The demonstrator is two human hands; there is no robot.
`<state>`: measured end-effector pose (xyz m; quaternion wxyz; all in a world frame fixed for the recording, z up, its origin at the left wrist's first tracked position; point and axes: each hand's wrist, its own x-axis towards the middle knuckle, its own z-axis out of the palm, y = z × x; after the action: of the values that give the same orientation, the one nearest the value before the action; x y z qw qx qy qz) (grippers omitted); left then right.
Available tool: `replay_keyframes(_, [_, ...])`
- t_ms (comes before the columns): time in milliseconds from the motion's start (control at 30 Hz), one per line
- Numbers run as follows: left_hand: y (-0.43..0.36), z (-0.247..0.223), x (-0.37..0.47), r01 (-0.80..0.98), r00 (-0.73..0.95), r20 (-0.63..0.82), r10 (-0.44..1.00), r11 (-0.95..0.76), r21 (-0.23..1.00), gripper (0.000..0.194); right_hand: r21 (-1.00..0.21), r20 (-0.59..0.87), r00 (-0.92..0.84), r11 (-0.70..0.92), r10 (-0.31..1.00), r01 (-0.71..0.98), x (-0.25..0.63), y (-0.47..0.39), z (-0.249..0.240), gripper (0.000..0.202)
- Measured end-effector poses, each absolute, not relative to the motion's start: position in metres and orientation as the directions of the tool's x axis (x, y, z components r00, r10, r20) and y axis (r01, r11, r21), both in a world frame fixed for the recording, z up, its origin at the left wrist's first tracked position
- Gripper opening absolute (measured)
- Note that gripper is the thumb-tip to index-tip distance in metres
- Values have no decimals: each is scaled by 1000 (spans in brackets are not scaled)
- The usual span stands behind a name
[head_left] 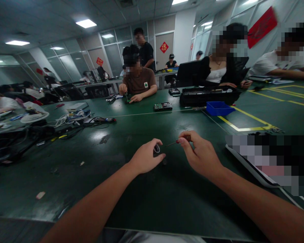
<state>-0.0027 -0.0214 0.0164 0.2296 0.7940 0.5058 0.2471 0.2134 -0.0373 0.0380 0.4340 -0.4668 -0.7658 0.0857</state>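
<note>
My left hand point(147, 156) is curled around a small dark round part with a pale ring point(156, 148), whose exact kind I cannot make out. Between thumb and fingers, my right hand point(202, 150) pinches a screwdriver with a reddish handle point(177, 141). Its thin shaft points left toward the part, and the tip appears apart from it. Just under the left fingertips, a small dark round piece point(164, 162) shows against the green table point(172, 199).
A blue bin point(220, 108) stands by a long black case point(209, 96); a circuit-board device point(163, 106) lies left of it. Tangled cables point(66, 118) cover the left side. A white-edged object point(255, 168), partly blurred, lies right. Across the table a person point(139, 79) handles a small board.
</note>
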Motion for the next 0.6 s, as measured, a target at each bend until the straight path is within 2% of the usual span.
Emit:
replay_keyframes(100, [-22, 18, -2, 701, 501, 91, 861, -465, 541, 26, -535, 587, -192, 555, 787, 637, 213, -37, 38, 16])
replay_keyframes(200, [-22, 17, -3, 685, 605, 50, 795, -551, 476, 28, -544, 585, -187, 553, 789, 631, 213, -37, 38, 16])
replay_keyframes(367, [-24, 14, -3, 717, 620, 24, 784, -578, 389, 37, -559, 575, -176, 541, 799, 629, 213, -37, 36, 17])
replay_keyframes(600, [-27, 18, -1, 729, 613, -20, 790, -555, 400, 26, -562, 572, -182, 544, 800, 623, 212, -38, 38, 17])
